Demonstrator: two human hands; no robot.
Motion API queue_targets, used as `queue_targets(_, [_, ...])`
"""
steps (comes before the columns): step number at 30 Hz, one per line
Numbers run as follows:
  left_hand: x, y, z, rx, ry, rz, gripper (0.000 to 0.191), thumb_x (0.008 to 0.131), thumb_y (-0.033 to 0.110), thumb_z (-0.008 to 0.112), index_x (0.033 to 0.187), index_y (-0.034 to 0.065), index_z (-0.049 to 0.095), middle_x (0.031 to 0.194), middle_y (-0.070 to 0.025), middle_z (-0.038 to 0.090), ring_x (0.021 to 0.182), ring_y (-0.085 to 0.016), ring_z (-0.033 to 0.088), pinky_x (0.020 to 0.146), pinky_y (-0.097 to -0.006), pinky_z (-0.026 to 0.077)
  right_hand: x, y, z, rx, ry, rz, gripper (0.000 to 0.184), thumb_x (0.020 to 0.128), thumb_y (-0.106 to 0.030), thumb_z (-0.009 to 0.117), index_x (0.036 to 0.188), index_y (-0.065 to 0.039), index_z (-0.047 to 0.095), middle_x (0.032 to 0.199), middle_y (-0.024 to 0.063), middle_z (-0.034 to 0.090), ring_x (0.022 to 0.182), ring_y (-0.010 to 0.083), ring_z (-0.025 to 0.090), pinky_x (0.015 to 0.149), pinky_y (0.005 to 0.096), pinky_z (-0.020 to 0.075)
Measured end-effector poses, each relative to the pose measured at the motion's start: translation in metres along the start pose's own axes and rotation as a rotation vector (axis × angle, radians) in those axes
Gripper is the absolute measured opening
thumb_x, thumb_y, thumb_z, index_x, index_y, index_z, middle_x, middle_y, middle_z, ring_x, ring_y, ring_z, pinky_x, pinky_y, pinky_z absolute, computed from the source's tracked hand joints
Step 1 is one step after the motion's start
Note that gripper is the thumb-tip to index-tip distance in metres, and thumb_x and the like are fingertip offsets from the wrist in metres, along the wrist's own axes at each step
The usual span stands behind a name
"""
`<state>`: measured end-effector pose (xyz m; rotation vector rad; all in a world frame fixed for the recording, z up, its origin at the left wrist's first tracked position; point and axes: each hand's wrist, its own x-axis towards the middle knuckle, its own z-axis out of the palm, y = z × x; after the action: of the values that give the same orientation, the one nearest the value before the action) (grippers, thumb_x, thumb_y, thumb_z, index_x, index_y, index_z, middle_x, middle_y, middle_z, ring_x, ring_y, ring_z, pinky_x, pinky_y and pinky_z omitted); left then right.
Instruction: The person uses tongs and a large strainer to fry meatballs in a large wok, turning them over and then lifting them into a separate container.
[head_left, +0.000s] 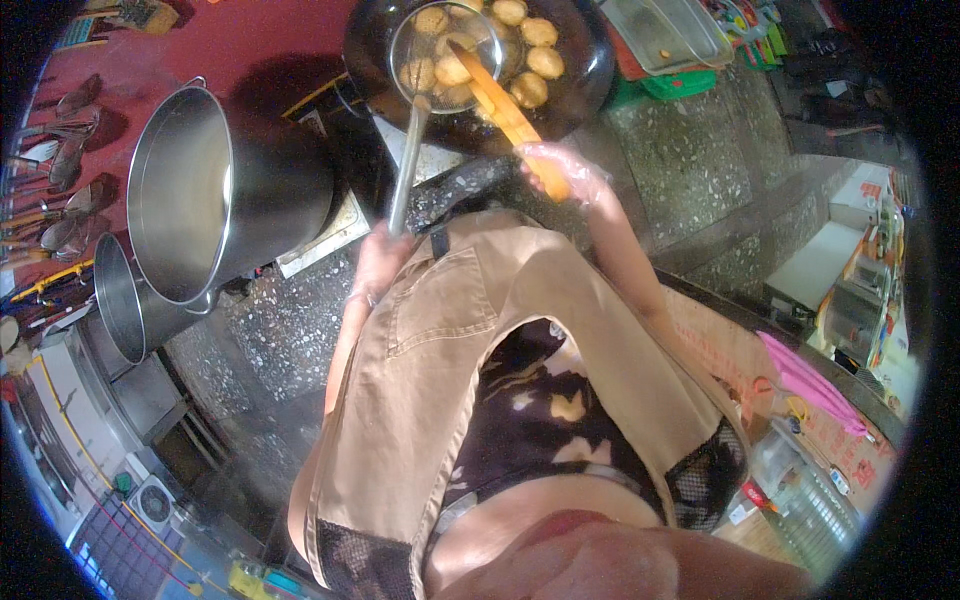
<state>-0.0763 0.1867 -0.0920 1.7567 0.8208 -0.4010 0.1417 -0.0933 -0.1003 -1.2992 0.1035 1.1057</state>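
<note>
My left hand (382, 259), in a clear plastic glove, grips the metal handle of a round wire-mesh skimmer (405, 30). The skimmer's head is over a large dark wok (585, 90) at the top of the view. Several golden-brown round fried pieces (539, 32) sit in the wok, and others show in or through the mesh. In my gloved right hand (566, 171) is a flat wooden paddle (504, 109). Its darkened tip reaches over the skimmer among the pieces; whether it touches one, I cannot tell.
A tall steel stockpot (277, 165) stands left of the wok, with a smaller metal pot (120, 300) beside it. Ladles and strainers (67, 165) hang along the red wall. A clear plastic tub (667, 37) lies right of the wok. Behind my right arm is a cardboard sheet (712, 330) with a pink cloth (810, 382).
</note>
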Motion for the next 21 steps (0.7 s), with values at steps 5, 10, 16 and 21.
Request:
queue_targets(5, [0.005,-0.022,0.001,0.043,0.027,0.121,0.025,0.083,0.021,0.062,0.101,0.0024,0.061,0.081,-0.0152,0.066,0.074,-0.021,0.063,0.07,-0.0359,0.05,-0.004,0.004,0.006,-0.169,0.083,-0.041,0.024,0.088,-0.025,0.064,0.1,-0.005,0.065,0.078,-0.0012,0.061,0.062,0.0069,0.056,0.055,0.0196,0.0469])
queue_targets(10, [0.002,-0.01,0.003,0.118,0.121,0.097,0.027,0.082,0.021,0.062,0.1,0.0001,0.06,0.081,-0.0199,0.067,0.074,-0.029,0.065,0.068,-0.0387,0.051,-0.016,0.012,-0.004,-0.302,0.191,-0.03,0.029,0.08,-0.024,0.074,0.099,-0.003,0.069,0.088,0.0036,0.069,0.072,0.0117,0.063,0.068,0.0253,0.0513])
queue_targets(16, [0.035,-0.014,-0.015,0.05,0.246,0.115,0.027,0.086,0.023,0.063,0.098,0.0002,0.057,0.075,-0.0143,0.063,0.068,-0.023,0.061,0.063,-0.0381,0.049,-0.031,-0.009,-0.005,-0.803,0.181,-0.133,0.053,0.073,-0.028,0.078,0.115,-0.001,0.062,0.1,0.0119,0.07,0.092,0.0209,0.065,0.086,0.0321,0.049])
queue_targets(21, [0.048,-0.018,-0.025,0.016,0.233,0.177,0.015,0.089,0.019,0.061,0.095,0.0078,0.054,0.064,0.0014,0.053,0.049,-0.008,0.048,0.043,-0.0258,0.039,-0.014,-0.018,0.014,-1.652,0.424,-0.31,0.056,0.071,-0.03,0.074,0.114,-0.003,0.052,0.104,0.0197,0.063,0.094,0.035,0.064,0.083,0.0439,0.0521])
